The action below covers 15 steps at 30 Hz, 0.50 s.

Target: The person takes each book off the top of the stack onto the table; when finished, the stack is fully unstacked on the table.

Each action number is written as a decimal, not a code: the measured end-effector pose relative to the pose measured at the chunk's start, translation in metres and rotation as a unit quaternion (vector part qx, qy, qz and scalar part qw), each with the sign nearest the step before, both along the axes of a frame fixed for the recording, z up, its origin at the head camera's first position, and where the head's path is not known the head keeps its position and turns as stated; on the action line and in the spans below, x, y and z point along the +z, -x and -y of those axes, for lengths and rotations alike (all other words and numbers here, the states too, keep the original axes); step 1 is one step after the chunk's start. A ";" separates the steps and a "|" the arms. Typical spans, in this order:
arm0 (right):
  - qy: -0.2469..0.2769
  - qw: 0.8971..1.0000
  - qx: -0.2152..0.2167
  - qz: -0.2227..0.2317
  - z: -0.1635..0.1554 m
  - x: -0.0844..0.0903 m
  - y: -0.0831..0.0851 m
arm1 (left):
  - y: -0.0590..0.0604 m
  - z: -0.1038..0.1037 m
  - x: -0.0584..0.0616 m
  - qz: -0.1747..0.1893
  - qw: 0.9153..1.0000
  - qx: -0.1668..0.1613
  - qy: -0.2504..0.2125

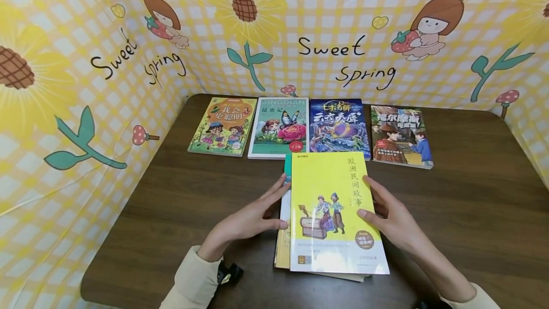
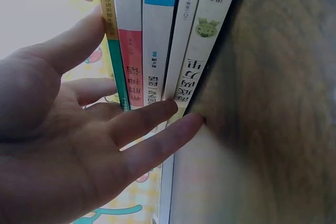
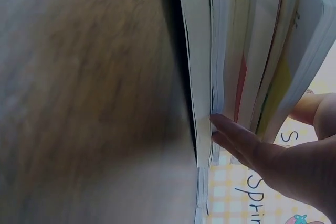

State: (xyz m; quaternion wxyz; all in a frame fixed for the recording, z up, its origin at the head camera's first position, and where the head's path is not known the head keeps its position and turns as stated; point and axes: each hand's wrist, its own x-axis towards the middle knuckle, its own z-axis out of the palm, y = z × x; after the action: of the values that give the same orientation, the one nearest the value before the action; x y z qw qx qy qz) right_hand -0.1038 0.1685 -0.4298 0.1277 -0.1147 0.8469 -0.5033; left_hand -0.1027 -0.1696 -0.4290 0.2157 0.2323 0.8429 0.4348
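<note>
A stack of several books (image 1: 281, 248) lies on the brown table (image 1: 180, 204), topped by a yellow-covered book (image 1: 330, 194). My left hand (image 1: 261, 211) lies against the stack's left side, thumb on the yellow cover. In the left wrist view its straight fingers (image 2: 152, 116) touch the book spines (image 2: 157, 51). My right hand (image 1: 386, 213) is at the stack's right side with its thumb on the cover. In the right wrist view its fingers (image 3: 236, 135) touch the page edges (image 3: 236, 51) low on the stack.
Four books lie in a row at the back of the table: a green one (image 1: 223, 126), a butterfly cover (image 1: 279, 128), a blue one (image 1: 339, 128) and a brown one (image 1: 401, 135). A yellow checked cloth (image 1: 64, 156) walls in the left, back and right.
</note>
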 end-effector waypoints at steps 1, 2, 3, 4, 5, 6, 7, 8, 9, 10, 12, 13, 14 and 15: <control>-0.002 1.000 0.000 0.001 -0.001 0.000 0.000 | 0.000 0.000 0.000 -0.001 1.000 0.000 0.002; -0.005 1.000 -0.001 0.002 -0.002 0.001 0.000 | 0.000 0.000 0.000 0.000 1.000 -0.001 0.003; -0.007 1.000 -0.002 0.003 -0.003 0.001 0.000 | 0.000 0.000 0.000 0.001 1.000 -0.003 0.004; -0.010 1.000 -0.003 0.003 -0.003 0.002 0.000 | 0.000 0.000 0.000 0.002 1.000 -0.004 0.005; -0.012 1.000 -0.003 0.004 -0.004 0.002 0.000 | 0.000 0.000 -0.001 0.002 1.000 -0.005 0.006; -0.013 1.000 -0.004 0.005 -0.005 0.002 0.000 | 0.000 0.000 -0.001 0.002 1.000 -0.006 0.007; -0.011 1.000 -0.004 0.007 -0.005 0.002 0.000 | 0.000 0.000 0.000 0.004 1.000 -0.006 0.007; -0.008 1.000 -0.005 0.009 -0.006 0.002 0.000 | 0.000 0.000 0.000 0.005 1.000 -0.007 0.008; -0.006 1.000 -0.006 0.011 -0.006 0.003 -0.001 | 0.001 0.000 -0.001 0.004 1.000 -0.008 0.009; -0.003 1.000 -0.007 0.013 -0.007 0.003 -0.001 | 0.001 0.000 -0.001 0.004 1.000 -0.008 0.010; 0.004 1.000 -0.008 0.017 -0.009 0.003 -0.002 | 0.001 0.000 -0.001 0.003 1.000 -0.010 0.012; 0.008 1.000 -0.009 0.019 -0.010 0.003 -0.002 | 0.001 0.000 -0.001 0.003 1.000 -0.011 0.013; 0.012 1.000 -0.009 0.020 -0.010 0.003 -0.002 | 0.001 0.000 -0.001 0.004 1.000 -0.011 0.013; 0.015 1.000 -0.010 0.022 -0.011 0.003 -0.002 | 0.001 0.000 0.000 0.003 1.000 -0.012 0.014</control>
State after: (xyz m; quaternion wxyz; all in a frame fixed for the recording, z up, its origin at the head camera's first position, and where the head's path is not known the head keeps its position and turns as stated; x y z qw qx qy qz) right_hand -0.1015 0.1797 -0.4269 0.1396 -0.0973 0.8373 -0.5196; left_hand -0.1033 -0.1701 -0.4293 0.2267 0.2378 0.8452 0.4216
